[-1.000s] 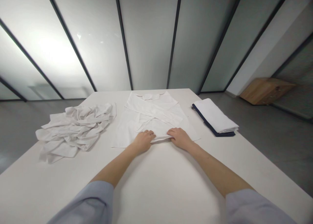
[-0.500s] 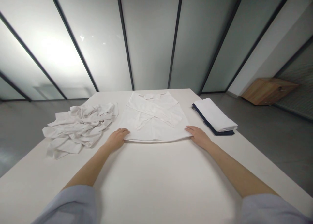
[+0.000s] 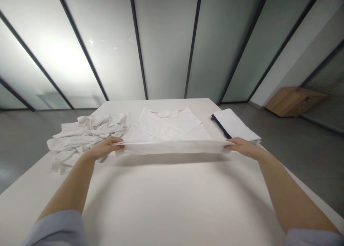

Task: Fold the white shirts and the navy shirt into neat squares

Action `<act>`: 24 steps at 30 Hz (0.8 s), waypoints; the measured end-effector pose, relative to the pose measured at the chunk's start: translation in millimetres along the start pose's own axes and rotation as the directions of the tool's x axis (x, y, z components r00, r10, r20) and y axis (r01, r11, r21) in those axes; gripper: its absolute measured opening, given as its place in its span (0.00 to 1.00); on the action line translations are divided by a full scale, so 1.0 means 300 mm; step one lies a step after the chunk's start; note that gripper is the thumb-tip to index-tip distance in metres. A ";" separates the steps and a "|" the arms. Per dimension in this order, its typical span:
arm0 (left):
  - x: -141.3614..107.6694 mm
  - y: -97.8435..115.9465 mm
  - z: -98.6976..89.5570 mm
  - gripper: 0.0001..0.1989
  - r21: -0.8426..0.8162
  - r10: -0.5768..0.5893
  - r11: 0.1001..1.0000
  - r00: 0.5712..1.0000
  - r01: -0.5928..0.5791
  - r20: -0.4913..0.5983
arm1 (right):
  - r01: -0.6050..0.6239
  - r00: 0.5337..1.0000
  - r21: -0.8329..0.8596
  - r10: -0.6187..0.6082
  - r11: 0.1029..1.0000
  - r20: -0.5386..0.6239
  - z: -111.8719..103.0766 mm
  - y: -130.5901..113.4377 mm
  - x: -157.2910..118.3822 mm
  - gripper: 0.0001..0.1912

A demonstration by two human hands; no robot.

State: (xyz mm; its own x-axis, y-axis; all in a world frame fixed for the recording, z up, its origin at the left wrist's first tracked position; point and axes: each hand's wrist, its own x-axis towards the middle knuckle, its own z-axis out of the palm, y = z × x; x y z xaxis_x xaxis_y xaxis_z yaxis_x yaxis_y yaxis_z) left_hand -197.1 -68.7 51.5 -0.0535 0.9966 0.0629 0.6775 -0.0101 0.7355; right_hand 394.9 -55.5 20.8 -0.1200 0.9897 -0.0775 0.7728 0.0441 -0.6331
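A white shirt point(image 3: 172, 126) lies in front of me on the table, its collar at the far end. Its near hem is raised off the tabletop and stretched straight between my hands, casting a shadow below. My left hand point(image 3: 106, 147) pinches the hem's left corner, thumb and fingers closed on the cloth. At the right corner, my right hand point(image 3: 244, 148) grips the hem the same way. The lifted edge hides the lower front of the shirt and most of the sleeves.
A crumpled heap of white cloth point(image 3: 88, 133) lies at the left, partly behind my left hand. Folded white cloth point(image 3: 236, 124) rests on a dark navy item point(image 3: 221, 126) at the right. The white table point(image 3: 172, 199) has frosted glass panels behind it. A wooden cabinet point(image 3: 292, 101) stands beyond, right.
Both hands have risen and moved apart, lifting the shirt's near hem from the table. The shirt's far end has shifted slightly toward me. The heap and folded stack stay put.
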 end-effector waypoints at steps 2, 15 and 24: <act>0.033 0.024 -0.030 0.17 -0.173 -0.015 0.985 1.000 0.018 0.018 | 0.002 0.999 0.210 0.010 0.978 -0.053 -0.046 -0.023 0.017 0.15; 0.353 0.015 0.353 0.15 0.362 -0.043 0.922 0.967 0.136 -0.252 | -0.113 0.917 -0.116 0.058 0.987 -0.394 0.266 -0.173 0.428 0.18; 0.224 0.006 0.406 0.16 0.630 -0.015 0.767 0.986 0.118 -0.166 | -0.105 0.941 -0.411 -0.043 0.905 -0.335 0.330 -0.112 0.297 0.17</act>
State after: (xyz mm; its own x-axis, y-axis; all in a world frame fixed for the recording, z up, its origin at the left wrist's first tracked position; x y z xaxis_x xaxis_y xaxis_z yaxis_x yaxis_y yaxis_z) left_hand -110.2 8.4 -25.1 -0.1844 0.9692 0.1631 0.9760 0.1611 0.1465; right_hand 296.5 17.8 -41.0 0.0621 0.9753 0.2120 0.9687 -0.0077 -0.2483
